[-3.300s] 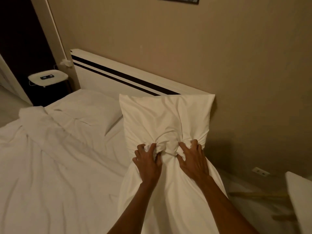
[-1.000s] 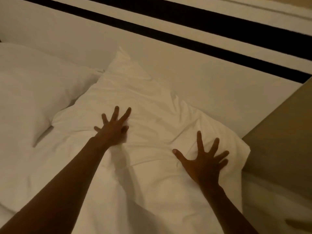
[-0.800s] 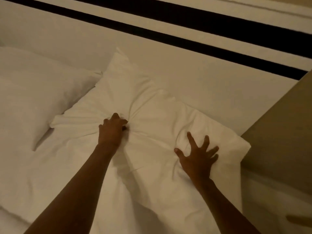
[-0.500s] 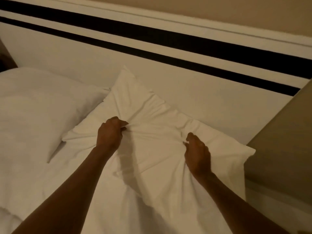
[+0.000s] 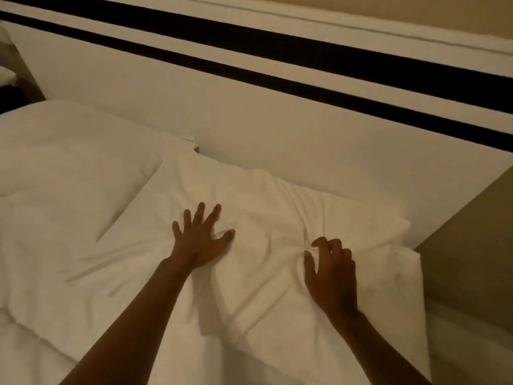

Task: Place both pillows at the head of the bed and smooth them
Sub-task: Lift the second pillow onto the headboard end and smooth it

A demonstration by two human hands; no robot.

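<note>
Two white pillows lie side by side at the head of the bed. The right pillow (image 5: pixel 266 207) is creased and lies flat against the headboard (image 5: pixel 249 118). My left hand (image 5: pixel 198 240) presses flat on its middle with fingers spread. My right hand (image 5: pixel 330 270) rests on the pillow's right part, fingers curled and apart, with folds gathered at the fingertips. The left pillow (image 5: pixel 63 168) is smooth and plump, its right edge touching the other pillow.
The white headboard carries two dark horizontal stripes (image 5: pixel 305 59). A beige wall (image 5: pixel 472 259) runs close along the bed's right side. A dark gap with a bedside stand (image 5: pixel 8 79) shows at the far left. White sheet (image 5: pixel 33 357) covers the mattress below the pillows.
Half a second ago both hands were clenched on bunched pillow fabric; now the left hand lies flat and spread, the right has loosened. The pillow has shifted closer to the headboard.
</note>
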